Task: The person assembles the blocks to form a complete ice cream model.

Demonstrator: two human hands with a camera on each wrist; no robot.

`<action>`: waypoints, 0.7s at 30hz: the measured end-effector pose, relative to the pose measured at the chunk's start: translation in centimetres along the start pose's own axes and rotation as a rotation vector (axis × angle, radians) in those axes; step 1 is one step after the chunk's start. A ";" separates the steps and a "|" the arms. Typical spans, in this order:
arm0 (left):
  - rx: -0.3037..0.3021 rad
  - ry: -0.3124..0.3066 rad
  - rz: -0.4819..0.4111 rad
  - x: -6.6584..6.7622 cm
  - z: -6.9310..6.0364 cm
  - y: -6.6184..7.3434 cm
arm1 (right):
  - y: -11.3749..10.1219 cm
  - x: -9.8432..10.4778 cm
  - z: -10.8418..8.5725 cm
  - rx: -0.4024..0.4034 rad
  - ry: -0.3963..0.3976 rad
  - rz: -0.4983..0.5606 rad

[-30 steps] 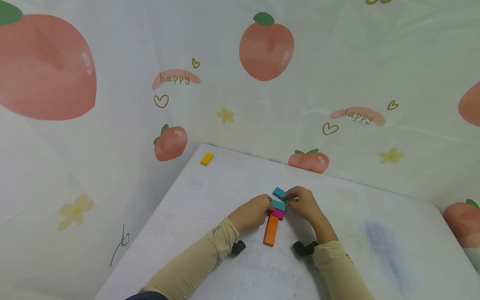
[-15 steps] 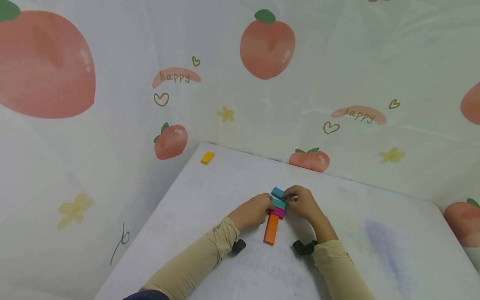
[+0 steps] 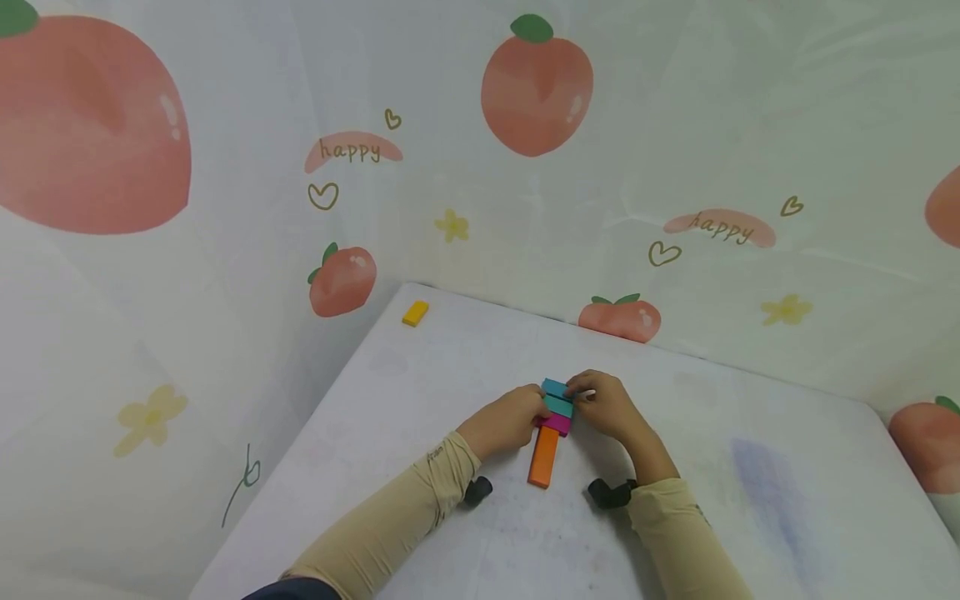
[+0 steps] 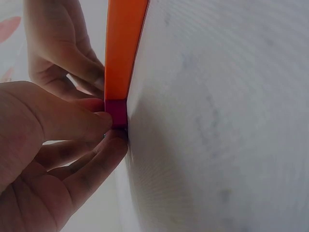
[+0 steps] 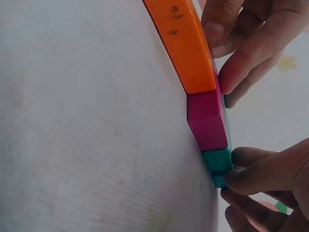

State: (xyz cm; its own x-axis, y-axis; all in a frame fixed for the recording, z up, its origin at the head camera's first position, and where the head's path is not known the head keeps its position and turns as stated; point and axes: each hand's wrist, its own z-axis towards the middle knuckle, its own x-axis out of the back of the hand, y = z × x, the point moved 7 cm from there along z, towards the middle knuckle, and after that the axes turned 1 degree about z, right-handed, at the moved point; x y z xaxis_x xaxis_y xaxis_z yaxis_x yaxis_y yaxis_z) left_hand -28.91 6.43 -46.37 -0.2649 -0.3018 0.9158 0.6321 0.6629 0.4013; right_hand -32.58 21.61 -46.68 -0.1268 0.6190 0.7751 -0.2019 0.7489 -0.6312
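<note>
An orange block (image 3: pixel 543 457) lies lengthwise on the table, its far end against a magenta block (image 3: pixel 556 424). Beyond the magenta one come a teal block (image 3: pixel 558 406) and a blue block (image 3: pixel 554 388), laid crosswise side by side. My left hand (image 3: pixel 504 422) holds the left ends of the magenta and teal blocks between thumb and fingers. At the right end of the blue block, my right hand (image 3: pixel 606 406) pinches it with thumb and fingertips. In the right wrist view the magenta block (image 5: pixel 207 120) touches the orange block (image 5: pixel 186 46) and the teal block (image 5: pixel 217 158).
A yellow block (image 3: pixel 416 313) lies near the table's far left corner. Black wrist devices show under both wrists, close to the orange block's near end. A fruit-patterned cloth (image 3: pixel 525 200) stands behind the white table (image 3: pixel 675 467).
The blue block has turned and come nearer, so it now lies almost parallel against the teal block. Both hands have stayed nearly in place.
</note>
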 end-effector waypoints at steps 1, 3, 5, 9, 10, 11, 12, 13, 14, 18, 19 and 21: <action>-0.002 0.001 -0.002 0.1 0.0 0.0 | 0.0 0.0 0.0 0.001 -0.003 0.000; -0.005 0.002 -0.004 0.2 -0.1 0.1 | 0.0 0.0 -0.1 0.003 -0.008 -0.003; -0.002 0.001 -0.010 0.2 -0.1 0.1 | 0.0 0.0 -0.1 -0.002 -0.009 -0.003; 0.011 -0.006 -0.014 0.2 -0.1 0.1 | -0.1 -0.1 -0.1 0.008 -0.014 -0.016; 0.014 -0.006 -0.015 0.2 -0.1 0.1 | -0.1 -0.1 -0.1 0.008 -0.015 -0.018; 0.016 -0.006 -0.016 0.2 -0.1 0.1 | -0.1 -0.1 -0.1 0.009 -0.016 -0.020; 0.017 -0.006 -0.016 0.2 -0.1 0.1 | -0.2 -0.1 -0.2 0.011 -0.017 -0.022; 0.018 -0.006 -0.016 0.2 -0.1 0.1 | -0.2 -0.1 -0.2 0.015 -0.017 -0.026; 0.018 -0.005 -0.016 0.2 -0.2 0.1 | -0.2 -0.1 -0.2 0.011 -0.015 -0.027; 0.015 0.000 -0.015 0.3 -0.2 0.1 | -0.2 -0.1 -0.2 0.024 -0.013 -0.040; 0.014 0.001 -0.014 0.3 -0.2 0.1 | -0.2 -0.1 -0.2 0.024 -0.012 -0.041; 0.012 0.001 -0.012 0.2 -0.1 0.0 | -0.2 -0.1 -0.2 0.021 -0.014 -0.040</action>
State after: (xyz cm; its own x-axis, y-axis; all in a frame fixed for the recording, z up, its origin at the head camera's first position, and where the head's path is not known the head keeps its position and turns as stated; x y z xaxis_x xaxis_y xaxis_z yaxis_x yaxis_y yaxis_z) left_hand -28.85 6.31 -46.15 -0.2720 -0.3101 0.9110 0.6201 0.6675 0.4123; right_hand -32.29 21.44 -46.62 -0.1321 0.5853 0.8000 -0.2278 0.7675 -0.5992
